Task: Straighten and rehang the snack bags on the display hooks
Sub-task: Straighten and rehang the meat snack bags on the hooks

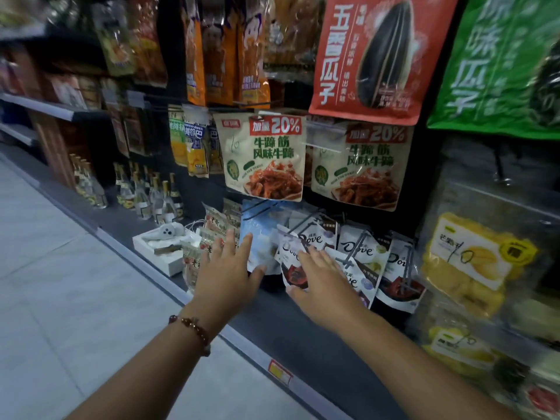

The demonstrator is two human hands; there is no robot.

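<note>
A row of white Dove chocolate bags (pixel 360 250) hangs on black wire hooks (pixel 303 224) low on the display. A pale blue bag (pixel 260 234) hangs at the row's left end. My left hand (pixel 227 268) reaches out with straight fingers, its fingertips touching the blue bag's left edge. My right hand (pixel 321 277) lies with fingers spread over the tilted front Dove bag (pixel 291 256), thumb under its lower edge. Whether the right fingers pinch the bag is hidden.
Two beige beef-tendon bags (pixel 263 159) hang just above, and red (pixel 369 56) and green seed bags higher. Yellow dried-mango bags (pixel 466 256) hang at the right. A white box (pixel 165 244) and several bottles (pixel 151 195) stand on the dark bottom shelf (pixel 272 322).
</note>
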